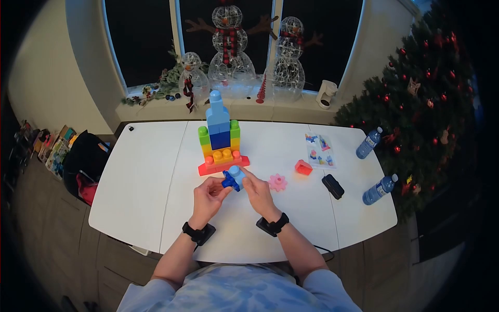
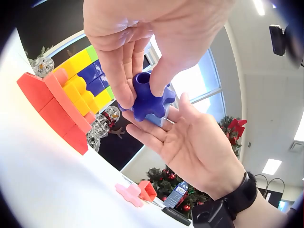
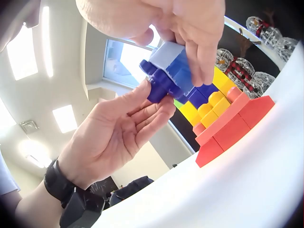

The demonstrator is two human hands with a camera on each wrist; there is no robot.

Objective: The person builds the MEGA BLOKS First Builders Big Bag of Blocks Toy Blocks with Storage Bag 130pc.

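Observation:
In the head view my left hand [image 1: 207,200] pinches a dark blue gear-shaped piece [image 1: 229,181] between thumb and fingers. My right hand [image 1: 260,196] grips a light blue block [image 1: 237,174] with a round stud on top. Gear and block touch, side against side, in the right wrist view, where the gear [image 3: 160,83] lies against the block's [image 3: 174,61] end. An open tube shows on the gear [image 2: 153,102] in the left wrist view. Just behind the hands stands a tower: a red base [image 1: 224,165], yellow and green blocks, and a blue column [image 1: 218,125].
A pink gear [image 1: 278,182] and a red-orange block [image 1: 303,167] lie right of the hands. Farther right are a black case [image 1: 332,186], a picture sheet [image 1: 320,151] and two water bottles [image 1: 369,143], [image 1: 380,190] near the table's edge. A small black object [image 1: 131,128] sits at the far left corner.

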